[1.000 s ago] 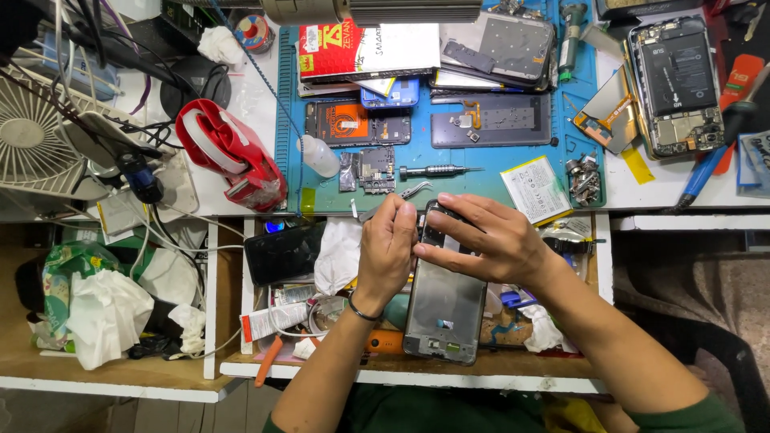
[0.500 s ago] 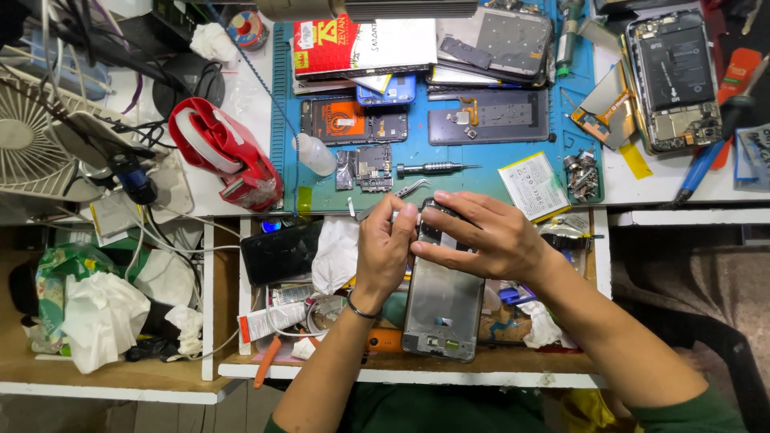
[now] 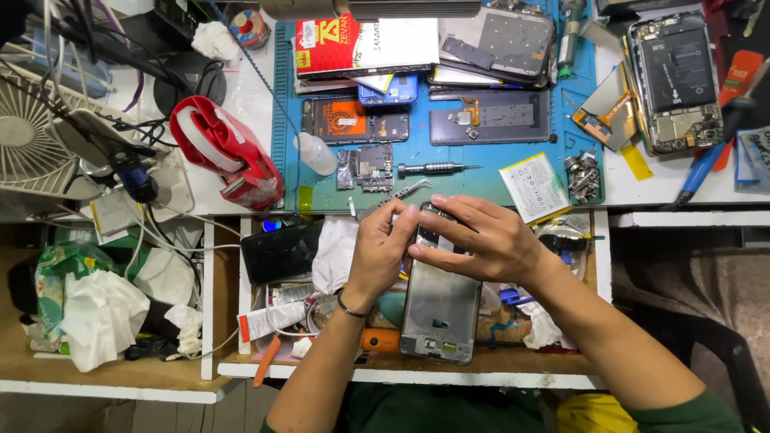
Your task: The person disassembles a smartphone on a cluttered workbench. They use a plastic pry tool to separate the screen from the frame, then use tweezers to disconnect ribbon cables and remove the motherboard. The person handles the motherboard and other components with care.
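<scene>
Fingers (image 3: 401,220) of both hands meet at the top end of a grey phone frame (image 3: 439,309), which lies lengthwise over an open drawer (image 3: 417,365) just below the desk edge. The left hand (image 3: 381,252) has its fingers curled together and pressed on the frame's upper left corner; a thin dark band circles that wrist. The right hand (image 3: 481,240) lies across the frame's top end, fingers stretched flat and close together, clamping it from above. The lower end of the frame, toward the wrists, is bare and shows small parts along its bottom edge.

Just beyond the fingertips, metal tweezers (image 3: 395,196) rest on the near edge of a blue work mat (image 3: 481,164), with a silver screwdriver (image 3: 437,168) a little farther out. To the right of the right hand's knuckles sits a white phone battery (image 3: 536,186), and past it a small pile of metal bits (image 3: 584,172). Left of the left hand, in the drawer, lie a white cloth (image 3: 335,252) and a black phone (image 3: 281,250); an orange tool handle (image 3: 378,339) shows under the left wrist.

Farther out on the mat are opened phones and circuit boards (image 3: 367,167), a small white bottle (image 3: 315,154) and a red tape dispenser (image 3: 224,152). Well apart on the right, another opened phone (image 3: 672,80) lies on the white desk (image 3: 690,192). A white fan (image 3: 28,144) stands far left.
</scene>
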